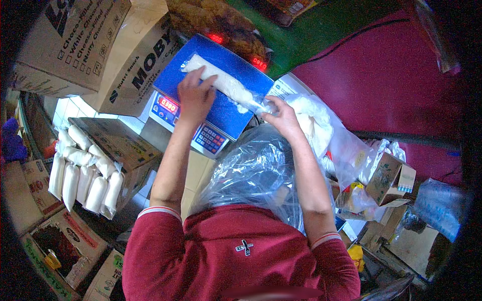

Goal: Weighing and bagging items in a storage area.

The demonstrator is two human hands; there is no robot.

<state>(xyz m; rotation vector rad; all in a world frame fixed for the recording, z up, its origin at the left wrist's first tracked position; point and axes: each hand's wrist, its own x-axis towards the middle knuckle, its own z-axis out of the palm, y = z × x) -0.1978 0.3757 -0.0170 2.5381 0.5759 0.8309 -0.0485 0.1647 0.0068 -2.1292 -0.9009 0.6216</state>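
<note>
A long clear plastic bag packed with white granules (222,83) lies slantwise across the blue platform (177,81) of a digital scale. My left hand (196,94) is over its near side, fingers spread, the fingertips at the bag. At the bag's loose right end, my right hand (280,114) pinches the unfilled plastic between thumb and fingers. A little white spill (242,108) shows on the platform beside the bag's lower end. Red digits glow on the scale's display (168,105), left of its keypad (208,138). Clear plastic sheeting (252,165) covers my lap.
Several filled white bags (84,177) are piled on a cardboard box (124,141) to the left. Large cartons (131,64) stand at upper left. A bulky white plastic bag (312,124) sits right of my right hand, with a small open box (384,173) beyond.
</note>
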